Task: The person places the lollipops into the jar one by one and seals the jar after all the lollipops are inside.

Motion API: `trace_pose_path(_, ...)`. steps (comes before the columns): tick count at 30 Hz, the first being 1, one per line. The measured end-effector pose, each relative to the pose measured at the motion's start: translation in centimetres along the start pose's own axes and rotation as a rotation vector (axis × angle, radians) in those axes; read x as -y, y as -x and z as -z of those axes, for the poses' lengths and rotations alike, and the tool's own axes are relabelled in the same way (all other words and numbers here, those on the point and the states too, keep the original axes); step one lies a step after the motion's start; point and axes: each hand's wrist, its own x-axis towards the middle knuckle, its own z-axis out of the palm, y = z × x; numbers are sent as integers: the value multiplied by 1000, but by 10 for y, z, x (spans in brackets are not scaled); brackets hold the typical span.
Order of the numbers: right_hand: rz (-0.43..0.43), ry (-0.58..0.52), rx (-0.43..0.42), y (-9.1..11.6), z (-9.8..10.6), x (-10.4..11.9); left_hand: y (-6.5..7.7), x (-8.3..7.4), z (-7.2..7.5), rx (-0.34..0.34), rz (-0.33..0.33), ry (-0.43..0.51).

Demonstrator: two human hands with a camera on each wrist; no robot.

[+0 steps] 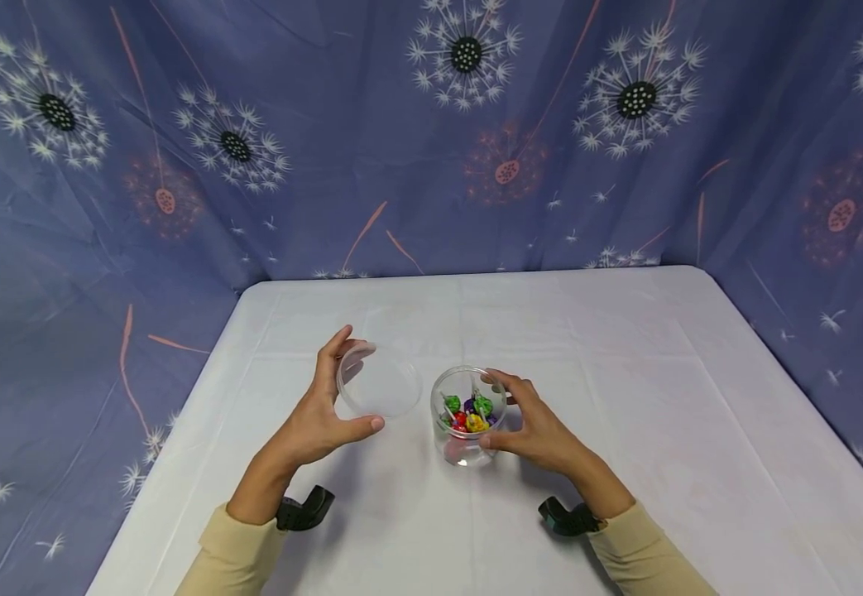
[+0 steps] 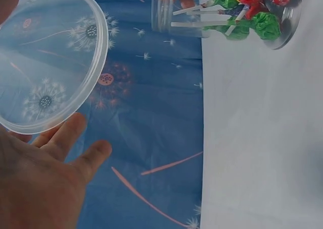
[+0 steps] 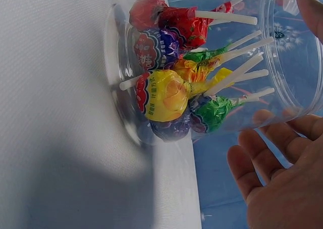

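Note:
A round translucent plastic lid (image 1: 386, 382) is held in my left hand (image 1: 319, 426), tilted above the table, with the thumb on the near edge and the fingers on the far edge. In the left wrist view the lid's raised rim (image 2: 103, 42) shows beside the fingers. My right hand (image 1: 539, 426) grips a clear jar (image 1: 468, 455) near its uncovered mouth, thumb in front and fingers behind. Inside the jar lie wrapped lollipops in red, yellow, green and purple; a yellow lollipop (image 3: 164, 95) faces the right wrist camera. The jar's base meets the white tabletop.
A white cloth (image 1: 625, 356) covers the table. Behind it and at both sides hangs a blue curtain (image 1: 371, 165) printed with dandelions. Black wrist mounts (image 1: 306, 509) are strapped on both forearms.

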Motion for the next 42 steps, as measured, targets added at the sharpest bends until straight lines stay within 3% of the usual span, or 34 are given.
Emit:
trace_pose_path(6, 9, -5, -1, -1, -1, 0, -7, 2, -5, 29, 1, -45)
trace_pose_path(13, 5, -8, -3, 0, 0, -1, -10, 7, -12, 72, 52, -161)
trace_pose_path(20, -5, -8, 1, 0, 1, -2, -16, 11, -21, 87, 1, -222)
trace_pose_path(28, -13, -18, -3, 0, 0, -2, -28, 4, -30, 105, -60, -184)
trace_pose_path(37, -21, -33, -5, 0, -1, -2, -43, 4, -45, 162, -148, -43)
trace_pose_path(42, -3, -26, -8, -1, -1, -4, -46, -11, -52, 191, -170, 20)
